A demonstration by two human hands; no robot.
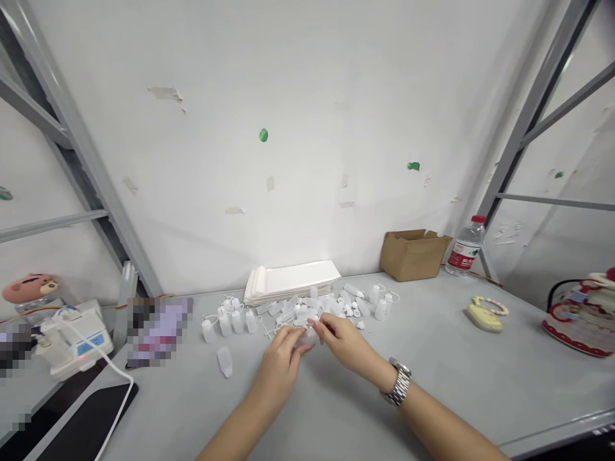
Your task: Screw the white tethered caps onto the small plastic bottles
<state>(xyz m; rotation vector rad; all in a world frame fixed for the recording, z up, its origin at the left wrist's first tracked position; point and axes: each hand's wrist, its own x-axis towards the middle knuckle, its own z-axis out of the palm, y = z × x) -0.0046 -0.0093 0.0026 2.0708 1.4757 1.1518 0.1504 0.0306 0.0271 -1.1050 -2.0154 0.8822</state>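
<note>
My left hand (283,351) is closed around a small translucent plastic bottle (306,338) above the table. The fingertips of my right hand (335,332) are pinched together at the top of that bottle; what lies between them is too small to make out. Just beyond both hands lies a loose pile of white caps and translucent bottles (294,308). Left of the pile stands a group of small capped bottles (236,321), and a few more capped bottles (380,310) stand on its right. Nearer to me, one bottle (224,362) lies on its side.
Behind the pile is a stack of white trays or sheets (293,279) against the wall. A cardboard box (414,255) and a water bottle (465,248) stand at the back right. A yellow case (485,317) lies right; a white powered device (79,339) with a cable is left.
</note>
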